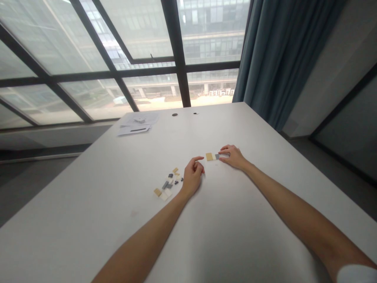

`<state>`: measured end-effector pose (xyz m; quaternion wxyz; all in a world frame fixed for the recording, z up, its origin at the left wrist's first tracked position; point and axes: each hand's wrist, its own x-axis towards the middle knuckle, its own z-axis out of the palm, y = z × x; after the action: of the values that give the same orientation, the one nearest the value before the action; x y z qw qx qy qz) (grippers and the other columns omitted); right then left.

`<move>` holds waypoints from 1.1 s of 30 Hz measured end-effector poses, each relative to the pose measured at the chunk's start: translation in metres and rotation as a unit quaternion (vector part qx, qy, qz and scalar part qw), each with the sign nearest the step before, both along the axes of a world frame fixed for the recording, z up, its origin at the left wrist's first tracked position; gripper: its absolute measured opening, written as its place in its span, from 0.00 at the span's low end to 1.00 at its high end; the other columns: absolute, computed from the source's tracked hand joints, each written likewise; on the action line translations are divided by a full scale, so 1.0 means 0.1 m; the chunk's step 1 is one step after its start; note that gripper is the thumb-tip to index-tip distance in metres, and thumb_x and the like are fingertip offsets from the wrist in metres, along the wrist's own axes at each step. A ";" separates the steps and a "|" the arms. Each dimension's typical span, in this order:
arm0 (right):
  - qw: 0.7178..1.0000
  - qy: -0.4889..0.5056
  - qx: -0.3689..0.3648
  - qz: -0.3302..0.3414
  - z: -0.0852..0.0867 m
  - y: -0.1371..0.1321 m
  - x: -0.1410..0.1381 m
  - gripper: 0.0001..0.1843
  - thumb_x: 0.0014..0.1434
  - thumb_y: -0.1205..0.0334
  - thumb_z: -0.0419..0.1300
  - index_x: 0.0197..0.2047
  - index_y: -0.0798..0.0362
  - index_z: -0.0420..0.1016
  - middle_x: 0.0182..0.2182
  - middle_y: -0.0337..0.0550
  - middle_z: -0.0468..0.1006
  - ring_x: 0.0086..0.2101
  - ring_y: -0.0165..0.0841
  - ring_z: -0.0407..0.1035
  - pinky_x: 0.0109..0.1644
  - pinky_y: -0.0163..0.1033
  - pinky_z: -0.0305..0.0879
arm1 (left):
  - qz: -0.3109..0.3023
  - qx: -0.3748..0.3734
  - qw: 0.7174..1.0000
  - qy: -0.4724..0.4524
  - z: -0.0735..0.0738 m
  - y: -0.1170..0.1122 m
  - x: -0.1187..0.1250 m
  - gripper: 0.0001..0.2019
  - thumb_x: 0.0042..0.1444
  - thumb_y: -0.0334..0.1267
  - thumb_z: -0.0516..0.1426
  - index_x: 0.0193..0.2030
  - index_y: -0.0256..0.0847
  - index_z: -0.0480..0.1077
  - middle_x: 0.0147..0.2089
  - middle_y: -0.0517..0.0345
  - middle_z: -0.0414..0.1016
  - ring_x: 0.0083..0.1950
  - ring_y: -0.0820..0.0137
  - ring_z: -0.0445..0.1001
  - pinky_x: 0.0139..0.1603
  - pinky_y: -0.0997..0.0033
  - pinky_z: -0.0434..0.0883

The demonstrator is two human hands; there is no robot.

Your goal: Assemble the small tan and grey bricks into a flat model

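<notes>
A flat row of small toy building plates lies on the white table: a tan plate [209, 157], a white piece [214, 157] and a grey plate [217, 156]. My right hand [234, 156] has thumb and fingertips at the grey plate's right end, seemingly gripping it. To the left of the row is my left hand [193, 173], its index finger stretched toward the tan plate without touching it. Its other fingers are curled, and I see nothing held in them. Loose pieces lie left of that hand, among them a tan plate [158, 192], white plates [165, 194] and grey plates [167, 185].
Several small black pieces [176, 182] lie in the loose pile. Papers [134, 129] rest at the table's far left, and a dark round disc [174, 114] is near the far edge. Beyond stand large windows and a blue curtain [273, 59].
</notes>
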<state>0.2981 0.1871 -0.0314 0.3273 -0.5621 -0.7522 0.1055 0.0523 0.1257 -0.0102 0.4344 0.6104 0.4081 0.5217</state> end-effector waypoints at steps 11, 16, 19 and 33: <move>1.000 0.013 0.020 0.008 -0.05 0.02 0.02 0.14 0.52 0.57 0.68 0.44 0.48 0.83 0.46 0.45 0.80 0.47 0.42 0.70 0.55 0.47 0.63 | -0.001 0.019 1.000 0.019 -0.04 0.03 -0.01 0.14 0.57 0.33 0.51 0.48 0.38 0.73 0.23 0.66 0.65 0.27 0.74 0.64 0.31 0.75 0.61; 0.997 0.064 0.030 0.001 -0.09 0.05 0.04 0.11 0.57 0.63 0.61 0.42 0.51 0.83 0.42 0.46 0.81 0.43 0.39 0.72 0.50 0.44 0.66 | -0.006 0.021 0.999 0.040 -0.06 0.03 -0.01 0.14 0.58 0.34 0.51 0.47 0.38 0.73 0.24 0.65 0.66 0.27 0.74 0.64 0.32 0.75 0.61; 0.994 0.097 0.047 -0.006 -0.11 0.08 0.05 0.13 0.57 0.67 0.57 0.39 0.52 0.83 0.40 0.46 0.81 0.41 0.37 0.72 0.49 0.43 0.66 | -0.013 0.026 0.998 0.057 -0.07 0.04 -0.01 0.14 0.58 0.34 0.50 0.46 0.39 0.73 0.24 0.65 0.67 0.27 0.74 0.63 0.32 0.75 0.60; 0.970 0.222 0.061 -0.082 -0.09 0.09 0.03 0.16 0.53 0.58 0.56 0.37 0.56 0.82 0.35 0.49 0.83 0.33 0.37 0.73 0.39 0.41 0.68 | 0.026 0.096 0.980 0.175 -0.06 -0.01 0.03 0.14 0.61 0.36 0.50 0.46 0.38 0.75 0.25 0.63 0.71 0.26 0.75 0.64 0.31 0.76 0.61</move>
<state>0.3006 0.1957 -0.0405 0.5274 -0.5636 -0.6167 0.1545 0.0558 0.1249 -0.0159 0.2823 0.7201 0.4415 0.4547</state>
